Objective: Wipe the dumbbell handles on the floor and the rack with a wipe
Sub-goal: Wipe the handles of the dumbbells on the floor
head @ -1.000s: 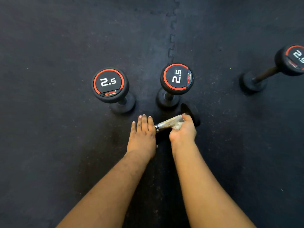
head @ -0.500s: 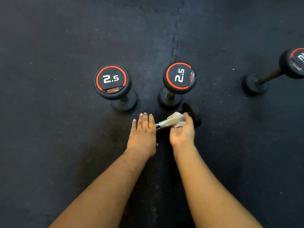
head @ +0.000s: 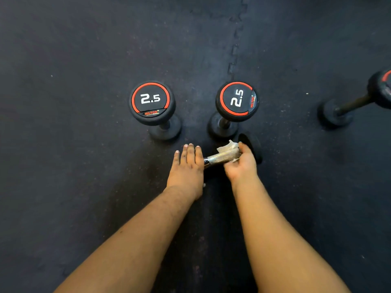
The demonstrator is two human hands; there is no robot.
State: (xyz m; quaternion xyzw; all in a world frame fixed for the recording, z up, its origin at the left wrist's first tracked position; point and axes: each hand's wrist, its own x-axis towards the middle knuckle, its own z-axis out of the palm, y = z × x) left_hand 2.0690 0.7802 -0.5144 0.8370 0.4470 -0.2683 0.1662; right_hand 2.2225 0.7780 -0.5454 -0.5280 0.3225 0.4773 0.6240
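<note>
— What is seen on the left?
— The left hand [head: 186,168] is laid flat, fingers straight, over one end of the dumbbell [head: 220,156] lying on the floor mat [head: 74,166].
— And rightward?
— The knurled handle is gripped through a wipe [head: 227,147] by the right hand [head: 241,163].

- Dim, even overhead light; the dark floor mat [head: 84,187] swallows most shadow.
- Wide-angle bending at the edges.
- Right-edge dumbbell [head: 359,102] slightly soft.
</note>
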